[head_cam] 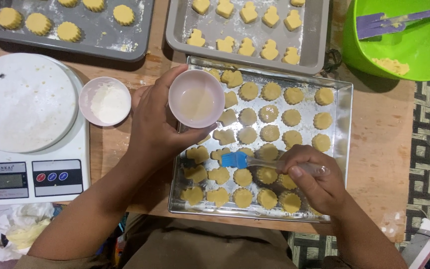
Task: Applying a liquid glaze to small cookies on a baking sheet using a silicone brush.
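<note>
Pastry brush with blue bristles and a clear handle is lying across the near half of the shiny baking tray; my right hand is gripping it, the fingers pressed together around the handle, and the bristles are touching the dough pieces near the tray's middle. My left hand is holding a small pink bowl of pale glaze over the tray's far left corner, its fingers curling around the bowl's rim and side. That tray is sitting at the near edge of the bench, filled with round and figure-shaped dough pieces. Just beside my left hand, a second small bowl holding white powder is resting on the bench. A white kitchen scale is standing at the left edge. Two grey trays of cut dough are lying along the far edge, and a green bowl with a purple spatula is occupying the far right corner.
</note>
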